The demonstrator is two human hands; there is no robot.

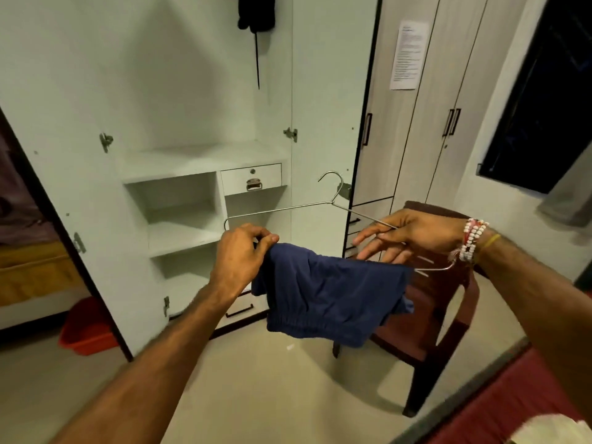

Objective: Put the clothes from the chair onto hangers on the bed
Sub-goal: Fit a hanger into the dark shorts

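Open floor (272, 395) spreads from the centre down to 6 o'clock, pale between our forearms. From 9 to 11 o'clock it is hemmed by the open wardrobe (198, 161), whose left door swings out toward 8 o'clock, with a red tub (86, 328) beside that door's lower edge. At 4 o'clock the dark chair (442, 331) stands near the bed (512, 405), whose red cover and dark edge cut the corner at 5 o'clock. A narrow strip of floor runs between them. Closed cupboard doors (416, 139) fill 1 o'clock and a dark window (544, 107) sits at 2 o'clock.

Both our arms reach forward, and the hands are in the air near the centre, in front of the wardrobe shelves. Our left hand (243, 254), knuckles up and fingers curled, pinches the upper edge of the blue shorts (330, 299). The shorts hang draped along the lower bar of the wire hanger (278, 210), in front of the chair. Our right hand (413, 235), toward 3 o'clock with beaded bracelets (474, 238) at the wrist, holds the hanger's sloping arm under the thumb, its other fingers stretched toward the left hand. The hook points toward 12 o'clock.
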